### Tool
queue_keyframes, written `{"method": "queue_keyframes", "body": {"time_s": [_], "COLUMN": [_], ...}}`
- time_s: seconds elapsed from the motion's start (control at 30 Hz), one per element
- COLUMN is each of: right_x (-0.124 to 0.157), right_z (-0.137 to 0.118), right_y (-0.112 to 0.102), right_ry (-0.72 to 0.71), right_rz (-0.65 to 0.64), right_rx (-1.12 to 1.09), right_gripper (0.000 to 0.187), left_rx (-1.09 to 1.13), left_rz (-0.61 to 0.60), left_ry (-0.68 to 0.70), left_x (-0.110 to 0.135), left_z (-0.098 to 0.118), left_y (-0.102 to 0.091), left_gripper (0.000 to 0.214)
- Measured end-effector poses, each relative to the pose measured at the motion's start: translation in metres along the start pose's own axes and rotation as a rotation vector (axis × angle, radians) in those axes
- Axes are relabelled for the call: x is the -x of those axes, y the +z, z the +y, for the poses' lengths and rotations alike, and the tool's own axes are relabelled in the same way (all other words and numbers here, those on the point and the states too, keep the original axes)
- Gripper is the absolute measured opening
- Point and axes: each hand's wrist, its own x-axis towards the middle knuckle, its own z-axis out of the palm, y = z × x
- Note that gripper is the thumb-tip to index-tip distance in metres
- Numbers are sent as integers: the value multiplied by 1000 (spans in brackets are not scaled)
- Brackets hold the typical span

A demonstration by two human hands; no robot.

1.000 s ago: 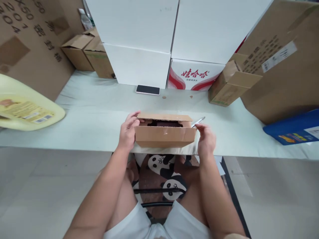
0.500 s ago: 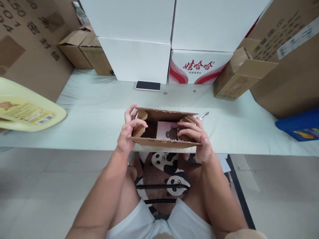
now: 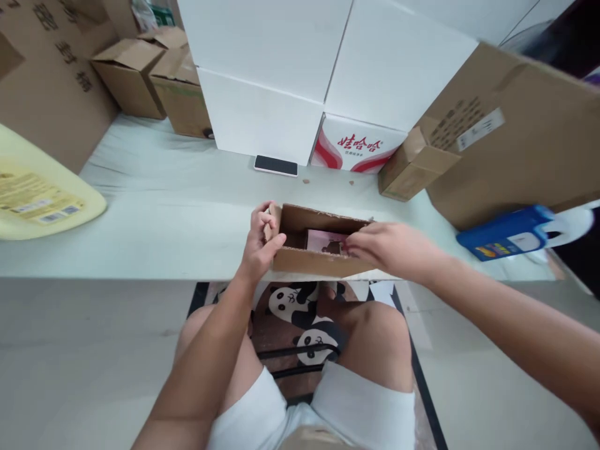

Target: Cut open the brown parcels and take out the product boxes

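left hand (image 3: 259,247) grips carton (image 3: 319,262); pink box (image 3: 322,240) inside, partly beneath right hand (image 3: 391,249), hold unclear.

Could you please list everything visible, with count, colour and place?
table: 1, pale green, centre
open carton: 1, brown, table's front edge
pink box: 1, pink, in open carton
phone: 1, black, before white boxes
white boxes: several, white, table's back
scraps: 2, brown, behind open carton
small cartons: 3+, brown, table's back
large cartons: 2, brown, table's sides
yellow jug: 1, yellow, left
blue bottle: 1, blue, right
panda mat: 1, brown, below table
shorts: 1, white, lap
left hand: 1, bare, on open carton
right hand: 1, bare, at pink box
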Motion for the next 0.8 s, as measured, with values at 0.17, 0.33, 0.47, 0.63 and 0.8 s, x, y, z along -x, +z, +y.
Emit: {"method": "queue_keyframes", "body": {"time_s": [0.17,0.33,0.47,0.63,0.8], "right_x": [-53,-92,-104,-90,-62], "right_z": [-8,-5,-12,-12,4], "right_y": [-1,35,40,24,18], "right_ry": [-172,-488,-570,-603,-582], "right_rz": [-288,-326,-198,16,2], "right_rx": [-19,128,205,352,389], "right_gripper": [58,78,37,32,33], "left_rx": [-90,-195,-202,-263,-284], "left_rz": [152,101,207,283,397], "left_ry": [-156,-243,-188,-105,-115], "left_x": [-2,-2,-3,-4,-8], "left_z": [14,26,25,20,17], "left_y": [-9,-15,-17,-16,-16], "left_gripper": [28,42,42,45,44]}}
